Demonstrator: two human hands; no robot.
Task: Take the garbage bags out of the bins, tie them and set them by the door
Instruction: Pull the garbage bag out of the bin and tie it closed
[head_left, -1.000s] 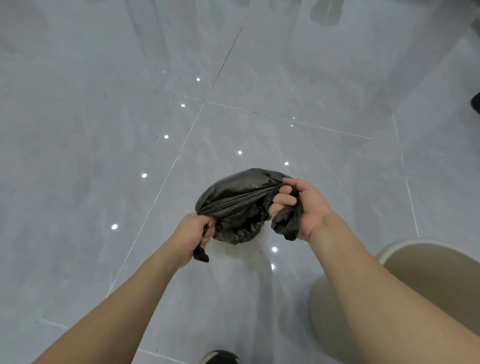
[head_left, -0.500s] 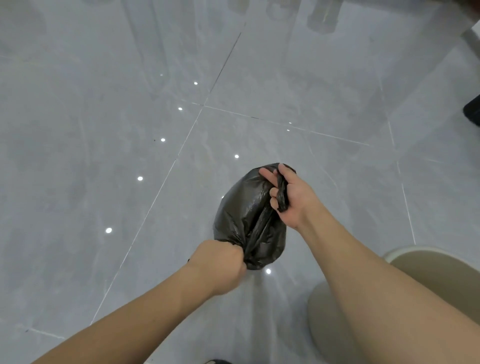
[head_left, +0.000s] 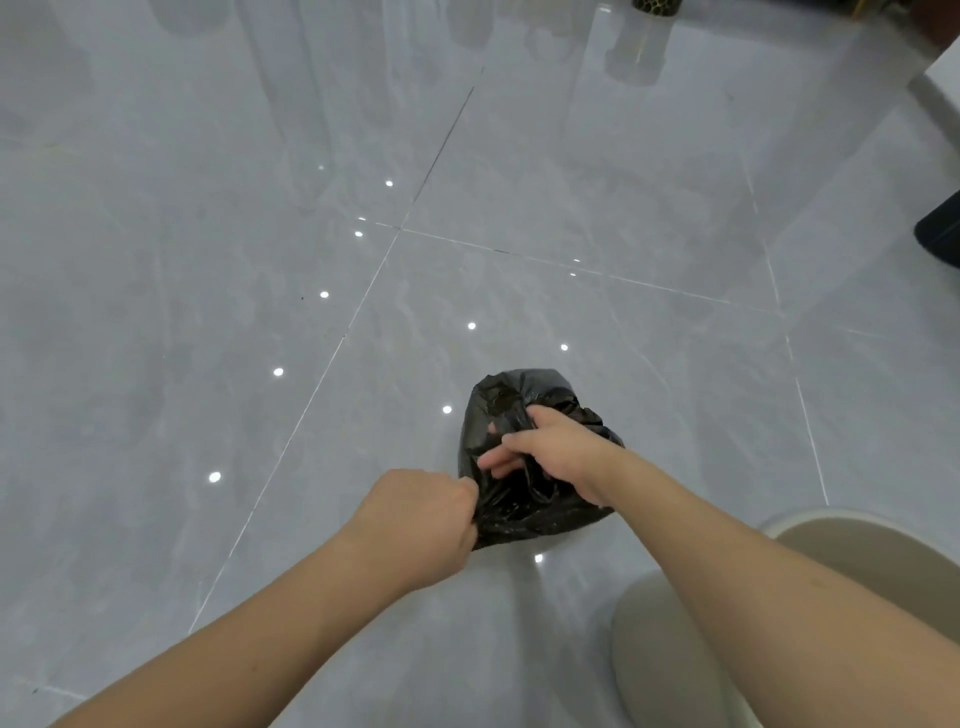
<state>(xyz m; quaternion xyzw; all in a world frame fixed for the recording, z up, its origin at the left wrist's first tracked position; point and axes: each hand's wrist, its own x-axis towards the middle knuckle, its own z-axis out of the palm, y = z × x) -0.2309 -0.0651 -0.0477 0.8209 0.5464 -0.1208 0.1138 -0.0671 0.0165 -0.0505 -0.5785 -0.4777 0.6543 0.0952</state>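
Observation:
A small black garbage bag (head_left: 511, 410) hangs bunched between my two hands, above the grey tiled floor. My left hand (head_left: 421, 519) is a closed fist gripping the bag's lower left corner. My right hand (head_left: 558, 452) sits on top of the bag, fingers curled into the gathered plastic near its mouth. The bag's mouth is hidden under my right hand. A beige bin (head_left: 857, 551) stands at the lower right, partly behind my right forearm.
Glossy grey floor tiles (head_left: 260, 260) reflect ceiling lights. A dark object (head_left: 943, 234) sits at the right edge. A white ledge (head_left: 935, 93) and a dark patterned item (head_left: 654, 5) lie at the far top right.
My right hand has turned over onto the top of the bag and dug its fingers in. My left fist still holds the bag's lower left. The view has tilted up.

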